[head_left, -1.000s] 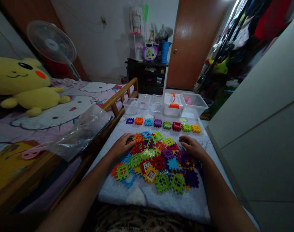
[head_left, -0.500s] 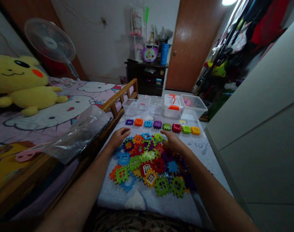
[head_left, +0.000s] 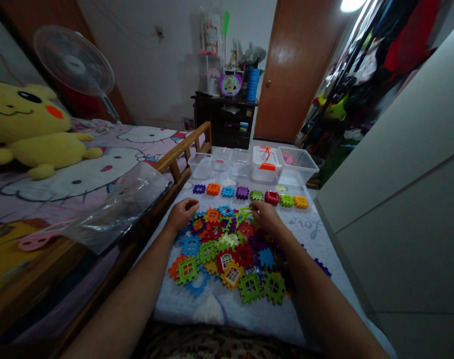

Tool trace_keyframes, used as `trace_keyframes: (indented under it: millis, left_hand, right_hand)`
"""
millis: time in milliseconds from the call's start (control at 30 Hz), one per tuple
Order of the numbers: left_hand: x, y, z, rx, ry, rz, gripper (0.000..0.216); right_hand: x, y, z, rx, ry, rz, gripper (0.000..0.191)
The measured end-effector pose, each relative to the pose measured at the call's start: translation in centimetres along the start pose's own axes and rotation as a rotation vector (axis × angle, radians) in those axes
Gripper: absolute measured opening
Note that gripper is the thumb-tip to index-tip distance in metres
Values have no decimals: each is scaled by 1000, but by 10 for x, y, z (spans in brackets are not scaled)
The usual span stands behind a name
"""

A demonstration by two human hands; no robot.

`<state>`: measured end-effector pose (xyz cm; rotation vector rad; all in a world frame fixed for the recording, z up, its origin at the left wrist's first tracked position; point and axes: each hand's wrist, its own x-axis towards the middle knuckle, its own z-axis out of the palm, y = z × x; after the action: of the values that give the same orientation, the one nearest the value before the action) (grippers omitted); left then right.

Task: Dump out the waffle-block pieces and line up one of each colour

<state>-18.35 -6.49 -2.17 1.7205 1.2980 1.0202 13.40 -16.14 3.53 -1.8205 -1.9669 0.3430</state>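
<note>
A pile of colourful interlocking plastic tiles [head_left: 227,249] lies on a pale cloth-covered table [head_left: 249,309]. My left hand [head_left: 182,215] rests at the pile's far left edge, fingers curled loosely, nothing visibly in it. My right hand [head_left: 266,218] sits on the pile's far side, fingers bent and pinching at a green tile [head_left: 245,213]. Beyond the pile stands a row of assembled blocks [head_left: 249,195] in purple, orange, blue, green, red and yellow.
Clear plastic tubs [head_left: 299,164] and a white box with an orange latch [head_left: 266,167] stand at the table's far end. A bed with a wooden rail [head_left: 182,149], a plastic bag [head_left: 118,209] and a yellow plush [head_left: 32,129] lies left. A grey cabinet [head_left: 398,174] rises right.
My right hand moved from the pile's right side across to its far middle and closed on a green tile. My left hand shifted slightly up the left edge.
</note>
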Motion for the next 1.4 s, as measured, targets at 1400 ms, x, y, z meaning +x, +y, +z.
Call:
trace_keyframes:
  millis: [1400]
  left_hand:
    - [0,1,0,104,-9,2,41]
  right_hand:
    - [-46,78,-33,344,313,234,36]
